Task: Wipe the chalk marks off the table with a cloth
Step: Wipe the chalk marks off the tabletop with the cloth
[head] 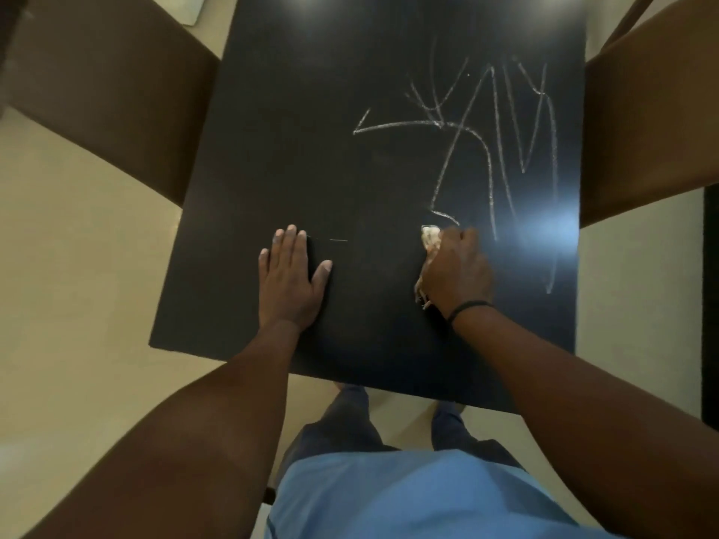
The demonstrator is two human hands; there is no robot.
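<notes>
White chalk marks point(486, 122) scrawl across the right half of the black table point(295, 130), running from the far side down toward the near right. My right hand point(457, 272) grips a crumpled beige cloth point(430, 237) and holds it on the tabletop at the lower end of the marks. The cloth shows only at my fingertips and beside my wrist. My left hand point(290, 276) rests flat on the table's left half, fingers straight and spread. A short thin chalk line point(338, 240) lies just right of its fingertips.
A brown chair point(113, 91) stands at the table's left side and another brown chair point(653, 122) at its right. Pale floor point(78, 285) surrounds the table. My legs stand at the near edge.
</notes>
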